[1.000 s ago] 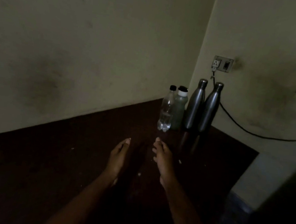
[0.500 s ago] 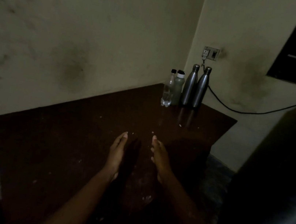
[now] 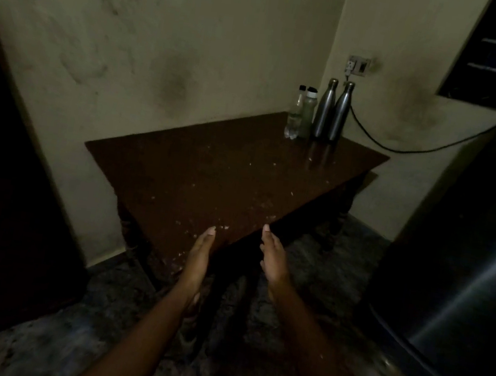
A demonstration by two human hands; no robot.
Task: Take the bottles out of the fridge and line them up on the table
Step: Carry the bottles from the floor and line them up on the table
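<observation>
Fingers [image 3: 205, 239] on both hands lie straight and pressed together, holding nothing; four bottles [image 3: 317, 114] stand on the surface [image 3: 210, 175].

Camera has backed away from the table [image 3: 196, 180]: whole top and near edge now in frame, legs and floor [image 3: 93, 309] visible. Left hand [image 3: 199, 254] and right hand [image 3: 273, 257], earlier over the middle of the top close to the bottles, now sit at the near edge, both empty, palms facing. Fridge [image 3: 469, 269] has entered at right.
</observation>
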